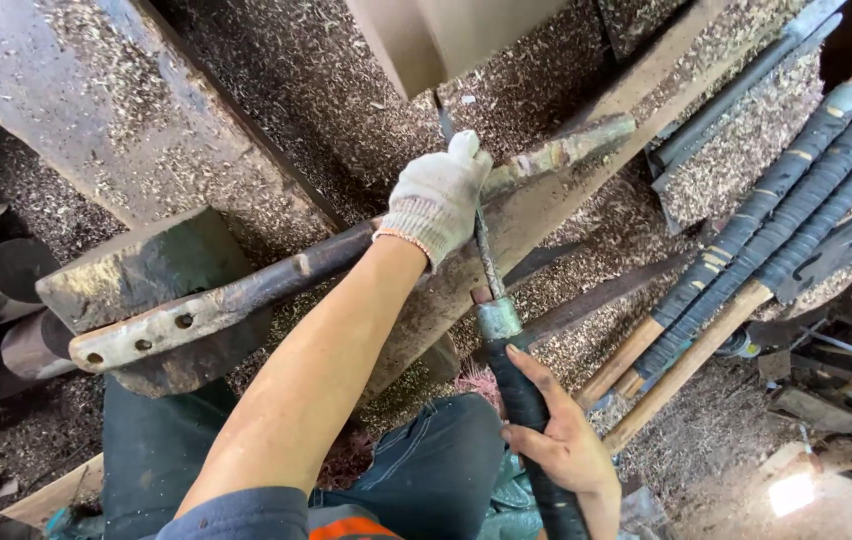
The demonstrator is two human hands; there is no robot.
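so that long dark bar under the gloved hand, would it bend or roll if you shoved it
The bar looks like rigid metal, so it probably would not flex. It appears heavy for its width. Its flattened end with holes rests on a block, which likely resists rolling, and the left hand pins it.
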